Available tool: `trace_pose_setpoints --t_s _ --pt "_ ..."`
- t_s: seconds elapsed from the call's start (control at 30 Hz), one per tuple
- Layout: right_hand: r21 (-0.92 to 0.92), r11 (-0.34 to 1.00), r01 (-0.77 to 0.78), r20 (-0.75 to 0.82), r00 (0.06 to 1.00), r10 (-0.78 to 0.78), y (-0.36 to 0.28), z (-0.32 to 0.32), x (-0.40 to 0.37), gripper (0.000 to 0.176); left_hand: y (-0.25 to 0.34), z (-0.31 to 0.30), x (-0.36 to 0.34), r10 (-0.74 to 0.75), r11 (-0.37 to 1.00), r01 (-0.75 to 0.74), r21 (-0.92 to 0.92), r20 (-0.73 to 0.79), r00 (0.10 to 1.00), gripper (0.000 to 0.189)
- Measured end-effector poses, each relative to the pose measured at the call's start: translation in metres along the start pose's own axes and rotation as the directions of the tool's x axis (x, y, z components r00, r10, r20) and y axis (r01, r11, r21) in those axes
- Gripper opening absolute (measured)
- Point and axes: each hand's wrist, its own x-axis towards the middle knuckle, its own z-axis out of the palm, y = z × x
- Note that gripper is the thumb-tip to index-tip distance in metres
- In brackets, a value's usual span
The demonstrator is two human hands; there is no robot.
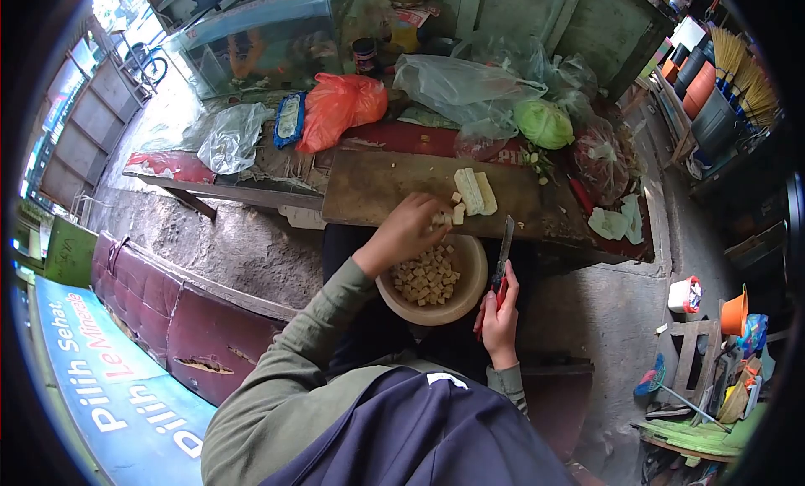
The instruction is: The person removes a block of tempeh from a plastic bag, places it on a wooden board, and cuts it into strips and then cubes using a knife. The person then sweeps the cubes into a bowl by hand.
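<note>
My left hand (pixel 409 231) is closed over a few small pale cubes at the board's front edge, just above the bowl; its fingers partly hide them. My right hand (pixel 501 314) grips the red handle of a knife (pixel 506 249), blade pointing up and away, right of the bowl. A round beige bowl (pixel 476 272) below my left hand holds many tempeh cubes (pixel 426 278). On the wooden cutting board (pixel 369 184) lie uncut pale slabs, tempeh by their look (pixel 475 192), side by side, with loose cubes (pixel 458 211) beside them.
Behind the board lie a red plastic bag (pixel 342 109), a blue packet (pixel 289 119), clear plastic bags (pixel 465 88) and a cabbage (pixel 543 124). A fish tank (pixel 260 46) stands at the back left. A red-handled tool (pixel 580 195) rests at the table's right. A maroon bench (pixel 193 318) is at left.
</note>
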Motion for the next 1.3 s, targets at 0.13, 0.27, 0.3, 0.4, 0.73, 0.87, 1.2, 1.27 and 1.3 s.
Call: trace_pose_setpoints --t_s 0.13,0.27,0.3,0.4,0.73,0.87,1.2,1.27,1.3 --pt "0.02 1.0 0.022 -0.006 1.0 -0.022 0.007 0.001 0.002 0.061 0.026 0.007 -0.027 -0.165 0.967 0.171 -0.187 0.049 0.985 0.033" --pt "0.105 0.994 0.007 -0.024 1.0 -0.005 0.012 0.002 0.003 0.06 0.032 0.008 -0.014 -0.092 0.996 0.092 -0.007 -0.142 0.986 0.047" --pt "0.131 0.991 0.012 -0.034 0.999 -0.008 0.014 0.002 0.004 0.06 0.033 0.009 -0.005 -0.09 0.996 0.09 -0.007 -0.142 0.986 0.047" --pt "0.096 0.995 0.025 -0.04 0.999 -0.021 0.015 0.003 0.004 0.061 0.03 0.018 0.019 -0.055 0.99 0.083 0.114 -0.226 0.972 0.061" --pt "0.1 0.994 0.031 -0.046 0.999 -0.027 0.021 0.004 0.003 0.062 0.014 0.028 0.007 -0.067 0.996 0.074 0.056 -0.111 0.992 0.051" --pt "0.082 0.995 0.049 -0.044 0.998 -0.046 0.019 0.004 0.004 0.062 0.025 0.01 -0.011 -0.08 0.973 0.094 -0.21 0.076 0.994 0.044" --pt "0.089 0.994 0.066 -0.07 0.996 -0.06 0.02 0.007 0.004 0.061 0.026 0.008 0.028 -0.015 0.99 0.029 0.14 -0.095 0.995 0.083" --pt "0.085 0.994 0.074 -0.07 0.995 -0.069 0.02 0.007 0.003 0.061 0.013 0.019 0.042 -0.111 0.984 0.12 0.133 -0.069 0.991 0.104" --pt "0.083 0.993 0.079 -0.071 0.995 -0.073 0.021 0.007 0.004 0.061 0.004 0.026 0.046 -0.103 0.985 0.112 0.132 -0.072 0.992 0.104"
